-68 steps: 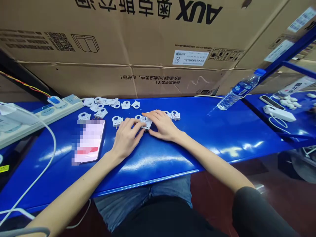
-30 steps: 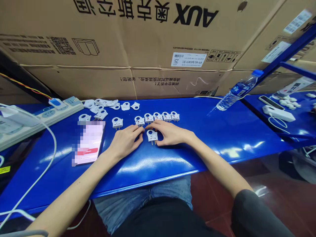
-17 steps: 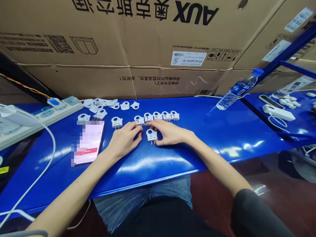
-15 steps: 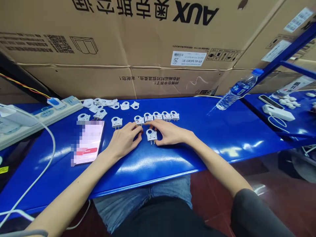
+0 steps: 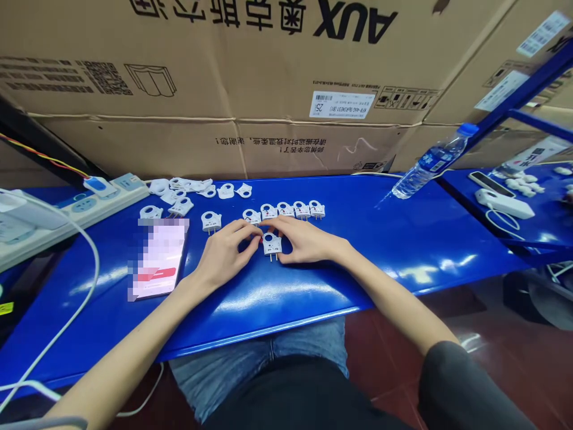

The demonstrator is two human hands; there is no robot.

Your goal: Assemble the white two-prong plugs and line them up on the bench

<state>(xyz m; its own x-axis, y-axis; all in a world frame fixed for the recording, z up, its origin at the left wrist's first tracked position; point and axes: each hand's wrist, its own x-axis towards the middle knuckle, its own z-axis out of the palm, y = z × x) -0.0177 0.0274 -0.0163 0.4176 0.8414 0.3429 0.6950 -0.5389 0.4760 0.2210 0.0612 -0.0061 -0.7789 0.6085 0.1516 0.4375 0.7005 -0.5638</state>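
Note:
A small white two-pin plug (image 5: 271,243) lies on the blue table (image 5: 380,239) between my hands. My left hand (image 5: 224,255) has its fingers curled, fingertips and thumb against the plug's left side. My right hand (image 5: 307,240) curves round its right side, index finger over the top and thumb below. Just behind my fingers stands a row of several like plugs (image 5: 285,209), pins toward me. Another single plug (image 5: 210,221) sits to the left of the row.
A loose heap of white plugs (image 5: 188,189) lies at the back left, beside a white power strip (image 5: 89,206) with cables. A phone (image 5: 156,258) lies left of my left hand. A tilted water bottle (image 5: 430,164), cardboard boxes (image 5: 268,89) behind, a second blue table (image 5: 537,227) at right.
My hands came back from the row toward me with one plug, which now lies in front of the row. In the last half second it shifted slightly up and left between my fingers.

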